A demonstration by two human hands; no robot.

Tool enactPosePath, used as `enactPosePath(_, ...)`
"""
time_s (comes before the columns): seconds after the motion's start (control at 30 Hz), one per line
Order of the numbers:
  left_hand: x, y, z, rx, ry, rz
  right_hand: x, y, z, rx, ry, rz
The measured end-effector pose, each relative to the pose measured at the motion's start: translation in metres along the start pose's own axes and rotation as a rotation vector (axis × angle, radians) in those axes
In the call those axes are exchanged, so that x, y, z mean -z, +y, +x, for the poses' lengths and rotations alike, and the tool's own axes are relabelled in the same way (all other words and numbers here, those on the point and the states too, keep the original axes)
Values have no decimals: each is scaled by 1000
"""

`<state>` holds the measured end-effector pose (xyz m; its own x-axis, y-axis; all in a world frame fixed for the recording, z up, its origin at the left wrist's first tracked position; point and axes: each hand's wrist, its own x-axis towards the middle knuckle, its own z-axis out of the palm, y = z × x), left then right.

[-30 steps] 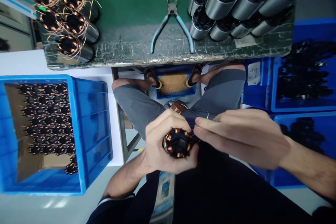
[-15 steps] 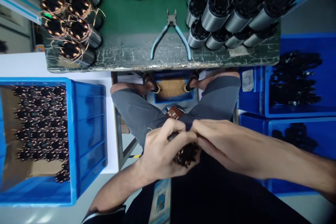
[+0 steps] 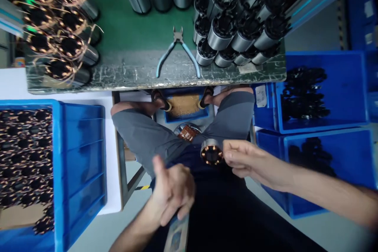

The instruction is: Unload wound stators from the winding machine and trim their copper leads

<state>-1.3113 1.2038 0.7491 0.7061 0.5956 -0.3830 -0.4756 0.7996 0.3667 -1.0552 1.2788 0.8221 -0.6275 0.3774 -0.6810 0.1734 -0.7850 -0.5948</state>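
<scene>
My right hand [image 3: 251, 163] is closed on a small motor stator [image 3: 211, 152], a metal cylinder with copper windings showing at its open end, held over my lap. My left hand [image 3: 173, 191] has come off it and hangs lower left with the thumb up and the fingers loosely curled, nothing in them. Ahead lies the green-topped workbench [image 3: 141, 35] with blue-handled cutters [image 3: 177, 53] near its front edge.
Wound stators with loose copper wire [image 3: 56, 43] stand at the bench's left, bare metal stators [image 3: 233, 19] at its right. A blue crate of wound parts [image 3: 79, 157] sits to my left, blue bins of black parts [image 3: 313, 90] to my right. A blue tray [image 3: 184, 106] lies between my feet.
Both hands were on the stator before. My left hand has let go and dropped down and left; my right hand now holds the stator alone. The view has tilted toward the bench.
</scene>
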Motion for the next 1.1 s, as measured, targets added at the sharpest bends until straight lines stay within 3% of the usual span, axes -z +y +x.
enactPosePath(0.07,3,16,-8,-181,134,186,-1,11,3,-84,35,295)
enactPosePath(0.1,3,28,-8,-277,197,325,-3,11,4,-89,8,329)
enactPosePath(0.13,2,41,-6,-412,246,617,-6,6,6,-67,-36,278)
enactPosePath(0.2,-5,61,2,-589,217,1154,-10,-14,8,98,-121,-69)
enactPosePath(0.23,-11,67,7,-591,202,1362,-11,-27,8,229,-151,-339)
enactPosePath(0.3,-24,71,12,-444,186,1549,-7,-53,4,546,-194,-916)
enactPosePath(0.37,-37,69,10,-250,144,1532,2,-73,-4,806,-194,-1282)
enactPosePath(0.43,-44,68,4,-201,92,1451,13,-83,-14,836,-102,-1383)
enactPosePath(0.47,-45,69,1,-242,92,1447,17,-84,-18,743,-43,-1336)
enactPosePath(0.53,-43,73,-1,-433,103,1565,24,-81,-22,413,-29,-1057)
enactPosePath(0.63,-40,80,5,-839,-35,1893,25,-61,-15,-98,-294,-429)
enactPosePath(0.7,-43,84,9,-982,-133,1988,21,-45,-7,-214,-416,-178)
enactPosePath(0.77,-47,87,12,-887,-95,1894,15,-35,-2,-48,-335,-276)
enactPosePath(0.83,-53,88,11,-500,-19,1625,10,-37,-3,269,-188,-612)
enactPosePath(0.9,-56,87,8,-138,-42,1281,10,-47,-9,506,-150,-926)
enactPosePath(0.93,-57,86,6,-26,-72,1165,12,-53,-13,589,-150,-1029)
enactPosePath(0.97,-57,85,4,6,-67,1122,15,-59,-16,643,-132,-1084)
enactPosePath(1.0,-57,84,3,-50,-25,1169,19,-64,-18,658,-92,-1104)
enactPosePath(1.03,-56,84,2,-178,49,1294,22,-67,-20,632,-50,-1098)
enactPosePath(1.1,-54,84,2,-515,144,1636,27,-67,-19,407,-45,-920)
